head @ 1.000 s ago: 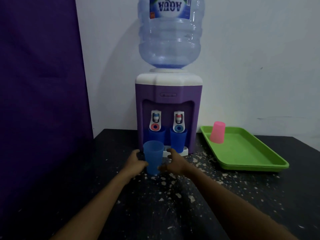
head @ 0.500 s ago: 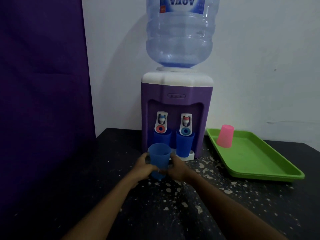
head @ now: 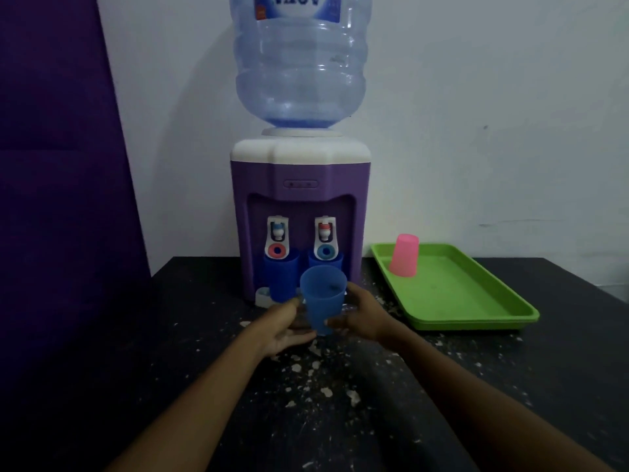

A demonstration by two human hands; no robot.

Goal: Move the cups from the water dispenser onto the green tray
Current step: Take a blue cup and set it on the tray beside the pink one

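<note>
Both hands are closing around one blue cup point(head: 322, 298), upright and open at the top, just in front of the dispenser point(head: 299, 212). The left hand point(head: 284, 327) is curling under and around the cup's lower left side, fingers partly open and cupping it; the right hand point(head: 360, 313) is pressing in from the right, thumb and fingers wrapping the wall. The cup is sitting right between them, its base looking a touch above the desk point(head: 170, 369), though whether it is clear of the surface is hard to tell. Behind it, two more blue cups are standing under the taps: the left cup point(head: 280, 279) under the red tap, the right cup point(head: 328, 260) under the blue tap, mostly hidden by the held one. Off to the right, the green tray point(head: 476, 298) is lying on the desk, well apart from the hands, with a pink cup point(head: 404, 255) standing upside down near its far left corner. The big bottle point(head: 299, 63) is sitting on top of the dispenser.
</note>
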